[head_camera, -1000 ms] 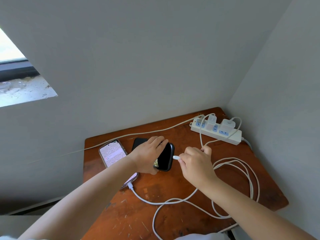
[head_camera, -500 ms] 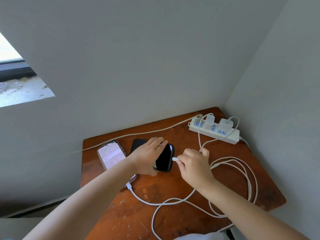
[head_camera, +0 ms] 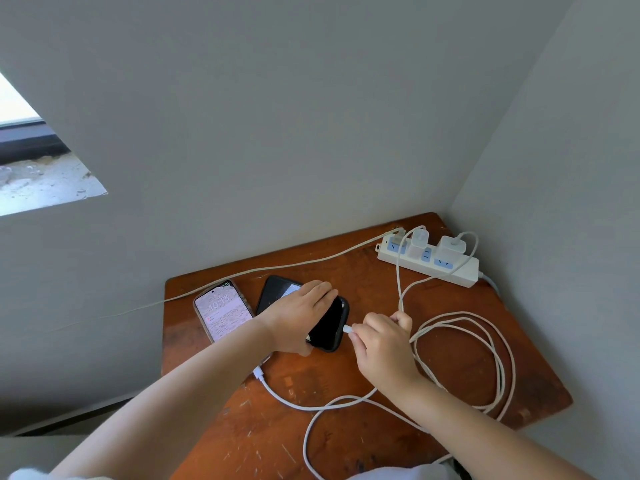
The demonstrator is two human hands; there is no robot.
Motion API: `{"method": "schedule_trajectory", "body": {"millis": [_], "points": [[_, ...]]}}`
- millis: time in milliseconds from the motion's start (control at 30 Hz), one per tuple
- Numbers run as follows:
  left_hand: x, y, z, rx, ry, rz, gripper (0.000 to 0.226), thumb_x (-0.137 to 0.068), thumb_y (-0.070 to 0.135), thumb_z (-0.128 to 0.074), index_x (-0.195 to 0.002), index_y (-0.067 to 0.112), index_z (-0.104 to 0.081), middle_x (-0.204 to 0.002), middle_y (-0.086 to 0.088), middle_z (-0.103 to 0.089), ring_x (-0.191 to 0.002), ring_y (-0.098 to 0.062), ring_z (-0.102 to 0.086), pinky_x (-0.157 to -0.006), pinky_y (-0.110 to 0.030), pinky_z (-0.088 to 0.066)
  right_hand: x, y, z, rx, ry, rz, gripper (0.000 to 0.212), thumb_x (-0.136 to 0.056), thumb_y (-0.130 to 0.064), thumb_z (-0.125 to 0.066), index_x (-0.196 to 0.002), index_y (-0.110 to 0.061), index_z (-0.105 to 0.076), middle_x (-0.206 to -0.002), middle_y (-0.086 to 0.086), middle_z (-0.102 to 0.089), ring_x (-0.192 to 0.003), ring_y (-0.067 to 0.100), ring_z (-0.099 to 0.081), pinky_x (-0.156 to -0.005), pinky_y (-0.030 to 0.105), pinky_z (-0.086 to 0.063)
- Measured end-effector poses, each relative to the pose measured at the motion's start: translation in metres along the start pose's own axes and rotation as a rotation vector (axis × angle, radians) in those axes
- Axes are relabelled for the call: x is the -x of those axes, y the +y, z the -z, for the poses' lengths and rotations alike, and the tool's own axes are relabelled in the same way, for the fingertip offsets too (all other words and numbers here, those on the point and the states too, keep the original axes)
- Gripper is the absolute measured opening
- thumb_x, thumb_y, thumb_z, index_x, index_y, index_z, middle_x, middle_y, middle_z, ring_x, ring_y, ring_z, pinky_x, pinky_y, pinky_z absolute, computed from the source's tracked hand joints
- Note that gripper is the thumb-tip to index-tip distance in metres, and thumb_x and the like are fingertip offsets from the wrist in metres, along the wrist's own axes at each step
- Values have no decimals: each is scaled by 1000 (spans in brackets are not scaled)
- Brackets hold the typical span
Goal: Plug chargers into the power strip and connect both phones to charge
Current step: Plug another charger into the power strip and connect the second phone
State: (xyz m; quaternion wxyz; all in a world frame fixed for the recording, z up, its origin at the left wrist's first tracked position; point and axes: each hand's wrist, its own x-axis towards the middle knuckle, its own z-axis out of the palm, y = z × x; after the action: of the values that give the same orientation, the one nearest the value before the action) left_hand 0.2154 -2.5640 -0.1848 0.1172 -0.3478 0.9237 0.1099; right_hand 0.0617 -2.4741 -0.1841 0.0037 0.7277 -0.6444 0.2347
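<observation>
A black phone (head_camera: 329, 323) with a dark screen lies mid-table, and my left hand (head_camera: 299, 315) grips it across its width. My right hand (head_camera: 382, 344) pinches a white cable plug (head_camera: 347, 329) whose tip touches the phone's right end. To the left lies a second phone (head_camera: 223, 310) with a lit screen; a white cable (head_camera: 277, 393) runs to its near end. At the back right a white power strip (head_camera: 460, 271) carries two white chargers (head_camera: 450, 249), each with a cable leaving it.
The small worn wooden table (head_camera: 346, 431) sits in a corner, walls close behind and on the right. Loops of white cable (head_camera: 498, 362) cover its right half. The strip's own cord (head_camera: 242, 273) trails off the left edge. A window opening is far left.
My right hand has brought the plug from a small gap up against the black phone's end. My left hand keeps its hold on the phone. The view has shifted slightly.
</observation>
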Motion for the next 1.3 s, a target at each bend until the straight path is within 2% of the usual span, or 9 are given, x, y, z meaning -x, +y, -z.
{"method": "schedule_trajectory", "body": {"millis": [167,300,400,467,533,667,867,1067,1300], "points": [[-12,-1,2,-85,-142,-68,95,-73,19,-70,-144,11,-6,-154,-11,-12,-141,-26,-7,-113,-33,-15,8,8,-13,-7,-75,-32,19,-50,-11,-89,-58,-16,-72,-47,-4,-64,-44,10,-60,-76,27,-31],[-30,-4,7,-227,-282,-140,98,-72,13,-73,-144,8,-6,-154,-14,-11,-141,-28,-8,-114,-35,-12,12,21,-16,-6,-163,-43,21,-50,-13,-89,-60,-18,-72,-51,-6,-67,-50,11,-64,-74,48,-52],[-37,-6,11,-307,-383,-194,99,-71,12,-73,-143,5,-6,-154,-16,-10,-141,-30,-8,-114,-35,-10,16,37,-18,14,-231,0,26,-51,-13,-88,-72,-16,-74,-66,-4,-72,-65,12,-69,-75,48,-54],[-40,-5,13,-334,-430,-217,100,-70,11,-74,-143,5,-6,-154,-17,-9,-141,-30,-8,-114,-35,-10,20,46,-21,36,-346,17,30,-67,-21,-80,-94,-12,-71,-94,6,-73,-94,22,-68,-90,52,-47],[-44,-2,14,-349,-448,-217,101,-70,9,-74,-143,5,-5,-154,-16,-7,-141,-30,-7,-115,-35,-7,23,52,-26,38,-528,5,44,-87,-34,-56,-125,-13,-51,-136,13,-50,-132,27,-38,-111,51,-21],[-46,-4,13,-352,-394,-184,95,-74,2,-68,-143,6,-3,-155,-15,-5,-142,-25,-4,-115,-34,-2,28,55,-38,114,-641,19,56,-94,-46,-32,-142,-19,-21,-155,7,-12,-143,23,-3,-115,46,4],[-14,-1,-16,-128,-164,36,81,-86,1,-48,-142,9,10,-155,-11,6,-142,-22,7,-113,-32,3,28,51,-50,149,-594,-29,55,-95,-44,-27,-143,-20,-15,-156,7,-8,-143,24,-2,-115,47,4],[35,33,-48,353,54,511,68,-96,35,-35,-143,8,6,-155,-11,5,-142,-22,7,-113,-29,1,33,48,-52,153,-544,-20,55,-95,-41,-30,-142,-16,-17,-155,10,-12,-142,28,-7,-115,49,-1],[24,78,-87,314,91,799,65,-96,45,-13,-142,4,8,-154,-15,8,-142,-28,11,-114,-36,6,34,48,-53,177,-569,-36,56,-95,-43,-28,-143,-17,-14,-155,9,-12,-142,26,-7,-115,48,-2]]}}
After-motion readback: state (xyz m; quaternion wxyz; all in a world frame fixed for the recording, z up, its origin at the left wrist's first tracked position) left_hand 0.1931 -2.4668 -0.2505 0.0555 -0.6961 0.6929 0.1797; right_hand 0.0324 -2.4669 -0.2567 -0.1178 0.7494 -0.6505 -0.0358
